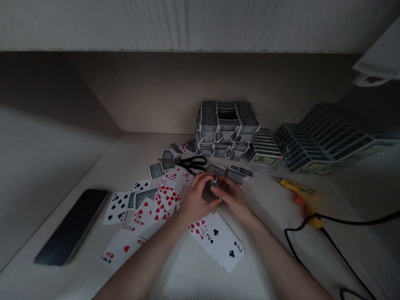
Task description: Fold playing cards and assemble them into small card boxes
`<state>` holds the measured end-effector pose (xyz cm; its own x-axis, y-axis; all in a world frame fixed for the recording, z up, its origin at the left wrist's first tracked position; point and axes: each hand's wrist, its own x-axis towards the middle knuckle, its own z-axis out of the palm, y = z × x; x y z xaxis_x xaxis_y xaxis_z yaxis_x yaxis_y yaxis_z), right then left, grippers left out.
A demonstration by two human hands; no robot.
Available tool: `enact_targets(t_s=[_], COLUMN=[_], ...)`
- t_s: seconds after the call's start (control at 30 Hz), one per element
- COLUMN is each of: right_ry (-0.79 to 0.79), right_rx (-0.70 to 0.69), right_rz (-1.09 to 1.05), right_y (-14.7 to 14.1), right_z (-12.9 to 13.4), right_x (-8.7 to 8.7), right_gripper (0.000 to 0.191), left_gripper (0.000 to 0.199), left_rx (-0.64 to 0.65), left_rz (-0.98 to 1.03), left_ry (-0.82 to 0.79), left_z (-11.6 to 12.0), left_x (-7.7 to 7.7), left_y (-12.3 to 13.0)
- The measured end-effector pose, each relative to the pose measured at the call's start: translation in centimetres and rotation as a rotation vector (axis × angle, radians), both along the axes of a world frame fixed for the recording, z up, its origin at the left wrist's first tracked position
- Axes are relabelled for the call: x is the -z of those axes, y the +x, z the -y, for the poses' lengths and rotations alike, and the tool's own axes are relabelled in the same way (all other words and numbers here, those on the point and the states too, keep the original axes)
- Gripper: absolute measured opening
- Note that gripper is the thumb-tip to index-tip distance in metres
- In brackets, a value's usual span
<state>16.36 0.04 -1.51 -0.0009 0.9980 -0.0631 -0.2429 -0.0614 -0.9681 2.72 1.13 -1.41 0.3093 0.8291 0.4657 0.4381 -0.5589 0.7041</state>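
In the middle of the head view, my left hand [195, 198] and my right hand [236, 200] meet with curled fingers around a small folded playing card [214, 182]. Fingers cover most of that card, so its exact shape is hidden. Loose playing cards [167, 200] lie face up and overlapping to the left of my left hand. Below my hands, a fanned stack with the two of clubs [226, 241] on top rests on the surface. Cut card pieces [236, 175], backs up, lie just beyond my right hand. Black-handled scissors [190, 162] lie on cards beyond my left hand.
A boxy structure of folded cards [226, 125] stands near the back wall. Several card boxes [318, 141] are stacked at the right. A yellow glue gun [301, 198] with a black cable lies on the right. A dark phone [73, 227] lies at left; a shelf edge [187, 50] hangs above.
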Motion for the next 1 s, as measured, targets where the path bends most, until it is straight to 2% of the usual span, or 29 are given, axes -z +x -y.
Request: enact_targets(t_s=[0.17, 0.47, 0.77, 1.0], right_ry=[0.027, -0.018, -0.072, -0.067], right_rx=[-0.007, -0.034, -0.053, -0.036], right_rz=[-0.034, -0.130, -0.190, -0.145], right_y=[-0.12, -0.11, 0.09, 0.03], right_z=[0.17, 0.08, 0.20, 0.12], right_x=[-0.10, -0.33, -0.32, -0.14], right_gripper=[0.035, 0.034, 0.033, 0.031], left_gripper=[0.053, 0.054, 0.058, 0.057], left_rx=[0.035, 0.126, 0.109, 0.095], left_rz=[0.044, 0.121, 0.164, 0.116], left_ry=[0.014, 0.019, 0.007, 0.039], left_z=[0.08, 0.26, 0.44, 0.33], left_x=[-0.12, 0.16, 0.33, -0.05], left_y=[-0.06, 0.03, 0.04, 0.08])
